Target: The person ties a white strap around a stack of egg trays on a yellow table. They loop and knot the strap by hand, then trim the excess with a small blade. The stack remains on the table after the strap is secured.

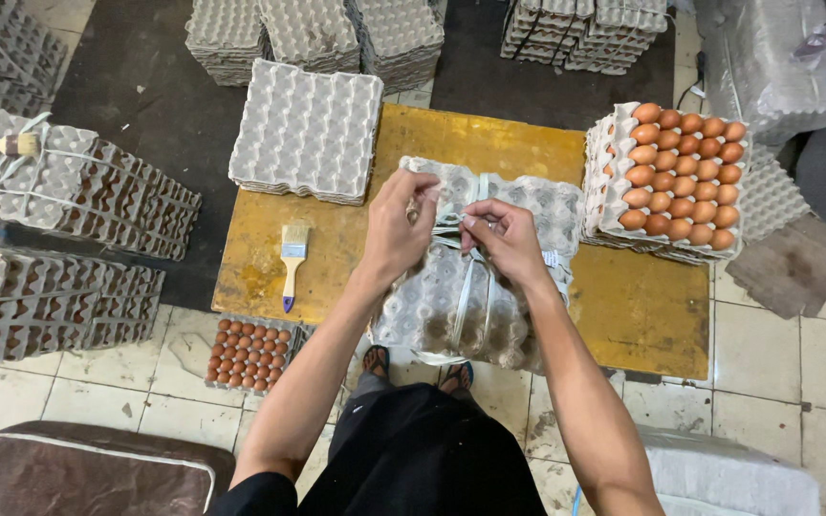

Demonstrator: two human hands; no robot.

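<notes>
- Both hands' fingertips [470,222] bury in pale plastic strapping [458,287]; their grip is unclear.
- Under the hands, the bound grey pulp egg-tray stack [432,306] hides its contents.
- Far left of the hands, tied tray bundles [11,296] run off-frame.

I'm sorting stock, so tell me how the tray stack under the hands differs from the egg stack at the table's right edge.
The tied tray stack is capped by an upturned grey tray, so no eggs show; the open egg stack shows brown eggs on top. The tied tray stack is bound with pale strapping, which the left hand and right hand pinch at the knot; the open egg stack has none. Both are grey pulp trays on the yellow table.
</notes>
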